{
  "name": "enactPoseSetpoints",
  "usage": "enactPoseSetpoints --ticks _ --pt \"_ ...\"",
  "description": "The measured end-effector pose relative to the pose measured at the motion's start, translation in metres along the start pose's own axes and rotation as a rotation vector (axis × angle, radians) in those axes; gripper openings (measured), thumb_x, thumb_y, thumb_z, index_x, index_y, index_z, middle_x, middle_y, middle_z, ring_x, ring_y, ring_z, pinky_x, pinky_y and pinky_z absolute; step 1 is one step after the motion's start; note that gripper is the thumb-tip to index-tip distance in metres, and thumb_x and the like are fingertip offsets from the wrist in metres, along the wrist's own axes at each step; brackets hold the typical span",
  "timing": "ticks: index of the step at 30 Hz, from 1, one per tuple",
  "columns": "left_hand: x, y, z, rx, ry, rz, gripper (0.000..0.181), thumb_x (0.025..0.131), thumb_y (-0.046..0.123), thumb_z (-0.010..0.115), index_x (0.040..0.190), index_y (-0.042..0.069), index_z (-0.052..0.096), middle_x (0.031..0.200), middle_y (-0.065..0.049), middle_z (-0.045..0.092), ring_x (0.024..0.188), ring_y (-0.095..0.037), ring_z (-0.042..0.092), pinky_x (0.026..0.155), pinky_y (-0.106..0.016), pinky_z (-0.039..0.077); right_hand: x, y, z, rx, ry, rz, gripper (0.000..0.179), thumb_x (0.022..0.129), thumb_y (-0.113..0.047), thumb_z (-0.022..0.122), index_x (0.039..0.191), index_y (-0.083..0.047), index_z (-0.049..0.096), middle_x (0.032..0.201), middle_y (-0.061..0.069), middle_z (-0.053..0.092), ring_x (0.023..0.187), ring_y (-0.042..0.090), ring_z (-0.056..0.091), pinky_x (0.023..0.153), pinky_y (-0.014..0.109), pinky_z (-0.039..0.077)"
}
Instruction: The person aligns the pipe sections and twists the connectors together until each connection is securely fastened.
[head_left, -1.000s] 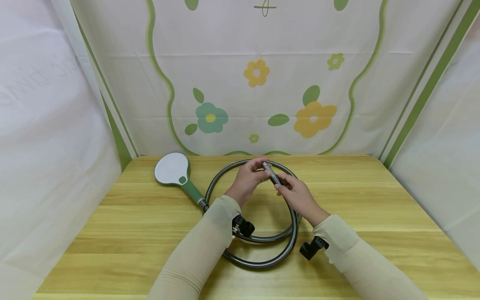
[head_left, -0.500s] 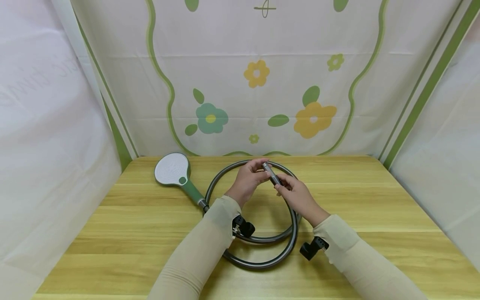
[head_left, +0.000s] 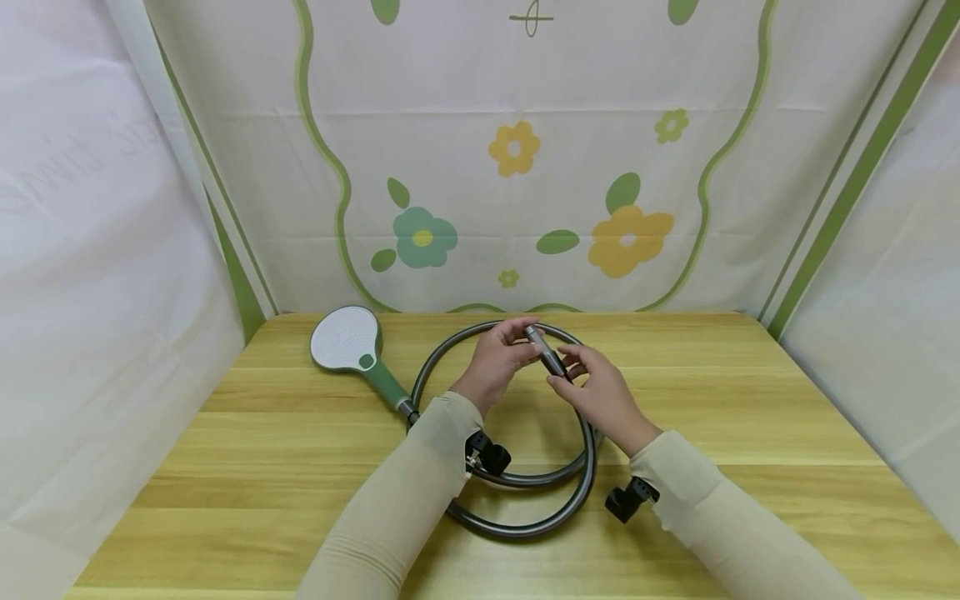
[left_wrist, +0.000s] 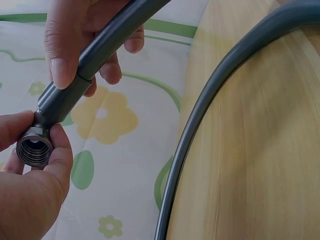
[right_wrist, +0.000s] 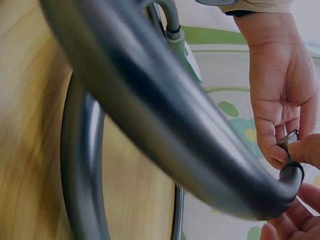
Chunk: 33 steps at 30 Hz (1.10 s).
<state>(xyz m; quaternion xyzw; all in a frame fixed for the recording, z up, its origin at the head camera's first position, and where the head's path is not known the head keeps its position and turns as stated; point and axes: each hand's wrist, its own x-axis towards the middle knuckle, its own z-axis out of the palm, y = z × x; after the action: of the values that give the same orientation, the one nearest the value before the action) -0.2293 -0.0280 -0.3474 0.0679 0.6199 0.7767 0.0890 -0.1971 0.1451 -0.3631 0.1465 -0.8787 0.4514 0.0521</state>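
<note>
A dark grey shower hose [head_left: 525, 531] lies in loops on the wooden table, its free end raised between both hands. My left hand [head_left: 495, 362] pinches the threaded metal nut at that end; its open mouth faces the camera in the left wrist view. Along the smooth end sleeve [left_wrist: 62, 102], the thumb of my right hand [head_left: 600, 400] rests on one side, with its fingers loosely curled round the other. At the hose's other end is a shower head [head_left: 345, 337] with a white face and a green handle, lying at the back left.
The wooden table [head_left: 750, 500] ends at a white cloth backdrop [head_left: 450, 167] printed with flowers, and cloth walls stand on both sides. Black wrist cameras [head_left: 630, 500] hang beneath the sleeves, close over the hose loops.
The right hand's fingers have loosened and shifted slightly right and down along the hose end. The left hand keeps its pinch in the same place; the shower head has not moved.
</note>
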Motion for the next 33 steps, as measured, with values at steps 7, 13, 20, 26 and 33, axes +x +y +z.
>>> enactPoseSetpoints --ticks 7,13,20,26,33 --pt "0.0002 -0.0004 0.0006 0.004 0.003 0.003 0.043 0.091 -0.005 0.061 0.132 0.006 0.056 0.125 -0.015 0.056 0.106 -0.021 0.06 0.095 -0.035 0.051 0.0 -0.0001 -0.0015 -0.068 0.019 -0.029 0.046 0.088 -0.02 0.072 0.129 -0.003 0.058 0.108 0.011 0.061 0.094 0.024 0.061 0.071 0.036 0.051" --pt "0.0016 -0.0009 0.0012 0.002 0.004 0.0 0.043 0.091 -0.005 0.062 0.132 0.006 0.056 0.132 -0.021 0.052 0.104 -0.019 0.06 0.094 -0.034 0.051 -0.0001 -0.0021 -0.0008 -0.099 0.03 -0.057 0.039 0.089 -0.016 0.071 0.124 -0.004 0.061 0.104 0.009 0.062 0.09 0.021 0.06 0.071 0.035 0.049" --pt "0.0011 -0.0008 0.0012 0.014 0.006 -0.008 0.044 0.091 -0.004 0.062 0.133 0.007 0.056 0.129 -0.018 0.054 0.104 -0.019 0.06 0.095 -0.034 0.051 -0.001 -0.0042 0.0 -0.091 0.032 -0.072 0.034 0.09 -0.015 0.069 0.122 -0.004 0.062 0.103 0.009 0.062 0.089 0.021 0.059 0.071 0.034 0.049" --pt "-0.0002 0.0004 0.0013 0.017 0.008 -0.008 0.043 0.091 -0.004 0.062 0.132 0.007 0.057 0.123 -0.013 0.057 0.106 -0.021 0.06 0.095 -0.035 0.051 -0.0011 -0.0029 0.0001 -0.082 0.025 -0.073 0.033 0.092 -0.014 0.067 0.123 -0.004 0.061 0.104 0.009 0.062 0.09 0.021 0.06 0.073 0.035 0.05" --pt "0.0001 -0.0015 0.0004 0.017 0.017 -0.014 0.042 0.091 -0.003 0.062 0.131 0.008 0.057 0.125 -0.014 0.057 0.108 -0.022 0.06 0.094 -0.034 0.051 -0.0015 -0.0042 -0.0008 -0.054 0.001 -0.048 0.033 0.094 -0.016 0.064 0.125 -0.004 0.06 0.1 0.009 0.065 0.09 0.023 0.061 0.068 0.034 0.052"
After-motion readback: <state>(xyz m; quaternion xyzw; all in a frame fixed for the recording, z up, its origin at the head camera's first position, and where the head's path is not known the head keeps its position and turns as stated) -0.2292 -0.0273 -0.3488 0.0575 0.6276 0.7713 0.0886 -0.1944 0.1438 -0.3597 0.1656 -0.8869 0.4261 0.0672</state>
